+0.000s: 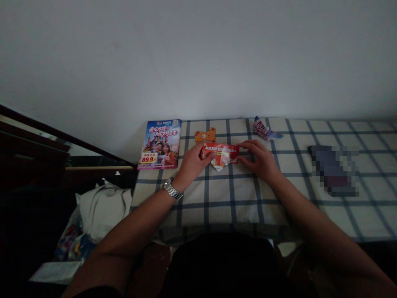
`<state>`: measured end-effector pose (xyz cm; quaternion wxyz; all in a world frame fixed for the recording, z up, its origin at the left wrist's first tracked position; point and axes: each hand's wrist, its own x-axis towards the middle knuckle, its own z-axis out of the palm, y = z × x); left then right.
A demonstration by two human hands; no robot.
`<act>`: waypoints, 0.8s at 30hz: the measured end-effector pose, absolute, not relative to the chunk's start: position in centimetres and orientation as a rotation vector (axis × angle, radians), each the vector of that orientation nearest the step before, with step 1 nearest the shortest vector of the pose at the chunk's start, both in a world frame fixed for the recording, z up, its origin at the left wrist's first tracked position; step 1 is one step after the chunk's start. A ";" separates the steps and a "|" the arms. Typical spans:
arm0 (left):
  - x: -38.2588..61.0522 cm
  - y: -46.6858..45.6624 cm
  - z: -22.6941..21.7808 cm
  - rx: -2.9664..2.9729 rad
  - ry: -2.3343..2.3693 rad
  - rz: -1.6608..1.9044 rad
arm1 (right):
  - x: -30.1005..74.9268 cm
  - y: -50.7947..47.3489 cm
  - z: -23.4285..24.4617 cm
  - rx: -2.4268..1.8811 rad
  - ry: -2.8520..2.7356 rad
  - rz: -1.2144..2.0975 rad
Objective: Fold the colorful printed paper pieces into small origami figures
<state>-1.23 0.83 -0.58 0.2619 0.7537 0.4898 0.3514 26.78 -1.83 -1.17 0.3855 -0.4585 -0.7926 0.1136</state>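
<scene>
A folded flyer [221, 156], red and orange with white print, is held between my two hands above the checked cloth. Its lower part narrows to a point. My left hand [196, 159] pinches its left side with the thumb on top; a metal watch is on that wrist. At the opposite edge, the thumb and fingers of my right hand [259, 159] close on the paper. Behind the flyer lies a brown bear-shaped piece [205, 135]. A folded piece of colourful paper [266, 130] rests farther back to the right.
A stack of printed flyers [159, 145] lies at the cloth's left end. The checked cloth [198, 207] covers the surface up to the wall [198, 62]. A blurred-out dark object [335, 170] is at the right. Below left are a pale bag [104, 207] and dark wooden furniture [31, 153].
</scene>
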 end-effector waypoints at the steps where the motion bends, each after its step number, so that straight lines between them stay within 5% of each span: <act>1: -1.3 0.8 -0.6 2.071 1.334 0.934 | 26.8 -1.8 -1.2 -1.146 -2.063 0.254; 13: -1.7 1.1 -1.0 2.542 1.412 0.889 | 26.4 -1.9 -2.1 -0.990 -2.360 0.255; 24: -0.8 0.1 -0.8 2.802 0.894 0.656 | 26.3 -1.9 -1.8 -1.058 -2.331 0.175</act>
